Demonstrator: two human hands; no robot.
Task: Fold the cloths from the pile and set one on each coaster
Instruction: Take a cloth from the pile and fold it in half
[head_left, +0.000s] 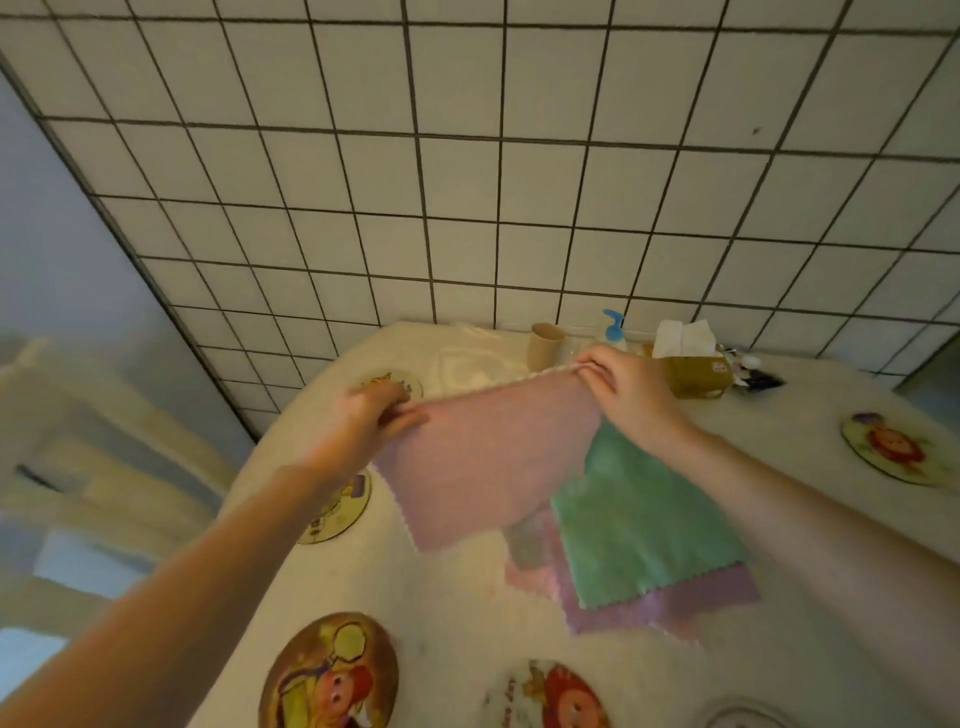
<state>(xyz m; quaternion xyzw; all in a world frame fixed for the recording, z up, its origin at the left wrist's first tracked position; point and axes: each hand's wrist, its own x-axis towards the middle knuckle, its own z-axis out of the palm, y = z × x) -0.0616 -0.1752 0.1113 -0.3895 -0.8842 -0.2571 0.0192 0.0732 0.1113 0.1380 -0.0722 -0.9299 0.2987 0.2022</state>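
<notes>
White tiled wall (467, 182), dark grout

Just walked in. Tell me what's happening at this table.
A person is folding cloths. The left hand and the right hand each pinch a top corner of a pink square cloth, holding it stretched and hanging above the white table. Under it lies the pile: a green cloth on top of another pink cloth. Several round picture coasters, such as the yellow one near the front edge, show no cloth on them yet.
</notes>
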